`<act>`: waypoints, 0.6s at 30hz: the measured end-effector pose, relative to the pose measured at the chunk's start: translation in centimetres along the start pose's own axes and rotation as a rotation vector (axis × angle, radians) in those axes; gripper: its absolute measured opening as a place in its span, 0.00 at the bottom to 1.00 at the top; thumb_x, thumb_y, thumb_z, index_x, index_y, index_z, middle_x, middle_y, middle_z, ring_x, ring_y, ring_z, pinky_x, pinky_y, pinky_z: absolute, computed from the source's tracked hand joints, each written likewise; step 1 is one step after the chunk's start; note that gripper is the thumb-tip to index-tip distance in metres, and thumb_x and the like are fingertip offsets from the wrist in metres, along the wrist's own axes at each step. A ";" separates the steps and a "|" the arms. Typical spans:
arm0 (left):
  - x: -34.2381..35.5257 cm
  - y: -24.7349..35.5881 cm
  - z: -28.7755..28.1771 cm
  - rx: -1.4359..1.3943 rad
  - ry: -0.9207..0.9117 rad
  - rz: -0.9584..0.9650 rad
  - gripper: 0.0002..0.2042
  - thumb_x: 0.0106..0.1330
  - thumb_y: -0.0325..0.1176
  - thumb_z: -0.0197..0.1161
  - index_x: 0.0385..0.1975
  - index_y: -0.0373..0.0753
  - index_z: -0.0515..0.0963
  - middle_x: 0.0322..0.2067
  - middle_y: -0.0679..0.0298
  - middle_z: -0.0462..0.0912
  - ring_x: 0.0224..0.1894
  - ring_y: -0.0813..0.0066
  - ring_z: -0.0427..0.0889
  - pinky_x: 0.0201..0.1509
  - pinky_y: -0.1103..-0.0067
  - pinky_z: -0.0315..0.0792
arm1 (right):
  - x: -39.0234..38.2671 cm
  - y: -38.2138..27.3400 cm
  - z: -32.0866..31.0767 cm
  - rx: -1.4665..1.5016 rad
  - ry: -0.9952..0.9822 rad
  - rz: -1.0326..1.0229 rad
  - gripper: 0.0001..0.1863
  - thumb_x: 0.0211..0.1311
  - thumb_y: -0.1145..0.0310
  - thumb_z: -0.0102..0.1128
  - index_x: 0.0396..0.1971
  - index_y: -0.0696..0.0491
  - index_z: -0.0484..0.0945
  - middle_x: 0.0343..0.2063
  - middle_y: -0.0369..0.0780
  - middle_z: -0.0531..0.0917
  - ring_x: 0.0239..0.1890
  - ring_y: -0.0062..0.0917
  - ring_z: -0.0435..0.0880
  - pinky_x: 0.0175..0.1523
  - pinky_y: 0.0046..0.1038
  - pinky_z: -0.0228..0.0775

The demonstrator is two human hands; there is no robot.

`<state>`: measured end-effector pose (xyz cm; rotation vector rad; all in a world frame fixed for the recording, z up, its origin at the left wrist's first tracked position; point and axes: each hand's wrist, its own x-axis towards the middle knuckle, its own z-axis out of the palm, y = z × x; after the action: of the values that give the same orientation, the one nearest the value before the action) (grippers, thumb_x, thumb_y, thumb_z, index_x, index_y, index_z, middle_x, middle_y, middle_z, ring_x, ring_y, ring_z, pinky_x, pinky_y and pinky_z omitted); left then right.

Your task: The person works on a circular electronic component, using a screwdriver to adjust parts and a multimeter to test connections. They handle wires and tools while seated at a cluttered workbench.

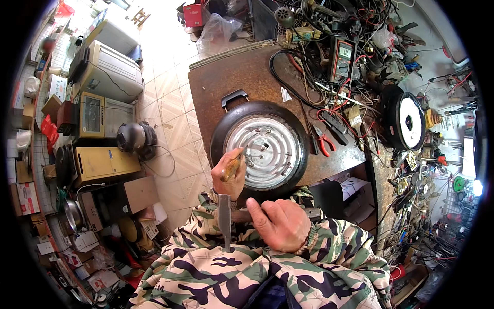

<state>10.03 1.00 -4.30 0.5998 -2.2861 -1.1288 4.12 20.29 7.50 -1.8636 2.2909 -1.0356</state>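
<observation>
A round black electric pan (pixel 220 135) lies upside down on the table, and its silvery underside with ring-shaped ridges (pixel 284 154) faces up. My left hand (pixel 235 186) is closed round the wooden handle of a tool (pixel 231 169), like a screwdriver or chisel. The tool's tip points toward the metal underside; whether it touches cannot be made out. Nearer to my body, my right hand (pixel 284 226) grips the wooden handle of a hammer (pixel 225 219). The hammer head is below my left hand, apart from the tool.
Red-handled pliers (pixel 325 145) lie on the brown table (pixel 216 77) right of the pan. Beyond are a multimeter (pixel 342 61), tangled cables and a black round appliance part with a white disc (pixel 411 121). A rice cooker (pixel 133 137) stands on the tiled floor at left, near stacked ovens.
</observation>
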 end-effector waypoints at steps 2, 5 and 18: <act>0.3 0.0 0.4 0.042 0.001 0.026 0.13 0.67 0.20 0.65 0.51 0.34 0.82 0.37 0.54 0.87 0.36 0.70 0.87 0.41 0.79 0.79 | 0.7 0.0 -0.6 0.038 0.024 -0.010 0.30 0.55 0.75 0.65 0.60 0.66 0.74 0.34 0.41 0.76 0.26 0.29 0.76 0.28 0.31 0.70; 0.7 1.0 0.8 -0.057 0.009 -0.070 0.11 0.70 0.20 0.61 0.49 0.33 0.83 0.32 0.60 0.87 0.29 0.82 0.81 0.34 0.83 0.75 | 1.2 1.5 -2.3 0.037 -0.021 0.045 0.27 0.56 0.75 0.63 0.57 0.67 0.74 0.30 0.41 0.77 0.26 0.30 0.78 0.29 0.32 0.72; 1.8 0.5 0.9 0.217 -0.056 0.054 0.11 0.70 0.26 0.62 0.50 0.38 0.84 0.35 0.50 0.87 0.36 0.53 0.88 0.39 0.70 0.80 | 4.0 7.1 -7.2 0.088 0.246 0.291 0.24 0.57 0.75 0.73 0.54 0.60 0.78 0.29 0.44 0.81 0.27 0.38 0.83 0.30 0.36 0.76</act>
<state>8.03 0.78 -3.91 0.5905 -2.4775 -0.8893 -6.11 20.73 11.18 -1.3830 2.4991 -1.3538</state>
